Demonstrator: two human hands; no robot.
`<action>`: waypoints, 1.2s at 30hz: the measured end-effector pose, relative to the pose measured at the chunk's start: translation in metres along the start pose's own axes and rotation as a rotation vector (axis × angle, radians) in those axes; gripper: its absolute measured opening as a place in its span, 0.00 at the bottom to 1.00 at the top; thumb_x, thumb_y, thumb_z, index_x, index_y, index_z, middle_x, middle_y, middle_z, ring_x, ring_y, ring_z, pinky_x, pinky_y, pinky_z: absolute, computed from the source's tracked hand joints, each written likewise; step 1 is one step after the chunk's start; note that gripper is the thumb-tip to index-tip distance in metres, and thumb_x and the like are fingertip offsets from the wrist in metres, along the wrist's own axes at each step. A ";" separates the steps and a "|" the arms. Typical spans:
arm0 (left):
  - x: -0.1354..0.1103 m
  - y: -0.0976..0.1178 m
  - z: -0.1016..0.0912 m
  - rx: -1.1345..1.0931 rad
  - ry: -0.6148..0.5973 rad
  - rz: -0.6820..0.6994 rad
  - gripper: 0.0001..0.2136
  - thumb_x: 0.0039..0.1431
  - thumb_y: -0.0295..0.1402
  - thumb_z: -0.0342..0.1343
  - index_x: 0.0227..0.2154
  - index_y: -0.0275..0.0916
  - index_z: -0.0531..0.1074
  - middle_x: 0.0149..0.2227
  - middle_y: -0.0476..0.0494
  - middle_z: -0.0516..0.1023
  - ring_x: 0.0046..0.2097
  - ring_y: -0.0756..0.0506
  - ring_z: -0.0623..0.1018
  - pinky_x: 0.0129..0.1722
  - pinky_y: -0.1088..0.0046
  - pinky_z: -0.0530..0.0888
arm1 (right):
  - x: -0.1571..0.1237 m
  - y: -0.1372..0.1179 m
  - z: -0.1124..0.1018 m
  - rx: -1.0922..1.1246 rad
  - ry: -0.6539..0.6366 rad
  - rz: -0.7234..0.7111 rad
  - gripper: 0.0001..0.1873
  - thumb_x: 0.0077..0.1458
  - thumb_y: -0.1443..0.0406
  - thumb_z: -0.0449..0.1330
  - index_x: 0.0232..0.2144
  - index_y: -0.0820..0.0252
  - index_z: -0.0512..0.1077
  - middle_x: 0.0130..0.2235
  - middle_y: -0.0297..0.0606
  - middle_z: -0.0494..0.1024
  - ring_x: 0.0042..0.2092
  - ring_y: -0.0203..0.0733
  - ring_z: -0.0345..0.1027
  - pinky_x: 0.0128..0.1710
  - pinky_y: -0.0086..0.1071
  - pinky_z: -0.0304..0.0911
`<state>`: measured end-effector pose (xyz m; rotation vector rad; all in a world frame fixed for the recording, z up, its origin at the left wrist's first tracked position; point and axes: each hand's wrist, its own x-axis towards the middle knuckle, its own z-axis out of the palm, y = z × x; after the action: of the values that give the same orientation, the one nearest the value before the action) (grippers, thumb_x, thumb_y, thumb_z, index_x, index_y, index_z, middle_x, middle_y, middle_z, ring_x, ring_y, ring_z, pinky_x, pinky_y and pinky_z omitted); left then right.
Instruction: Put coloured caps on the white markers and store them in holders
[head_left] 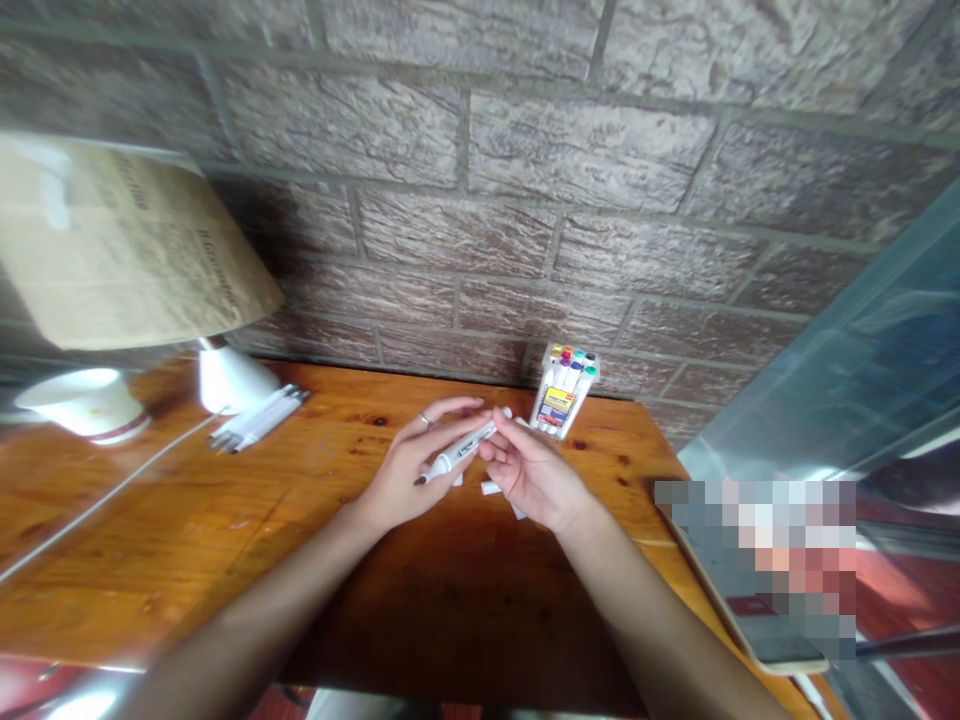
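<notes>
Over the middle of a wooden table (187, 540), both my hands hold one white marker (459, 452) with a dark tip pointing left and down. My left hand (420, 465) cradles its tip end, fingers partly stretched, a ring on one finger. My right hand (529, 470) pinches the marker's other end. Small white caps or marker pieces (491, 488) lie on the table under my hands. A pack of coloured markers (564, 392) leans against the brick wall just behind my right hand.
A few white markers (259, 420) lie at the back left beside a white lamp base (232, 378) with a cord. A white dish (82, 400) and a cardboard box (120, 250) sit at far left. A tablet-like slab (750, 610) rests at the table's right edge.
</notes>
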<state>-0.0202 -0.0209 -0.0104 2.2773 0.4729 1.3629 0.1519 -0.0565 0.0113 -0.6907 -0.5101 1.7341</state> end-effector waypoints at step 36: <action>0.013 -0.011 0.007 -0.555 0.327 -0.637 0.19 0.52 0.44 0.67 0.39 0.37 0.68 0.35 0.46 0.80 0.36 0.46 0.82 0.36 0.71 0.77 | 0.020 -0.044 -0.064 -1.058 0.356 -0.545 0.13 0.51 0.56 0.64 0.33 0.59 0.80 0.30 0.36 0.80 0.26 0.36 0.68 0.31 0.33 0.64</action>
<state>-0.0084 -0.0061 -0.0096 1.3074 0.7357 1.3078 0.2225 -0.0268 -0.0106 -1.3977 -1.2426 0.7093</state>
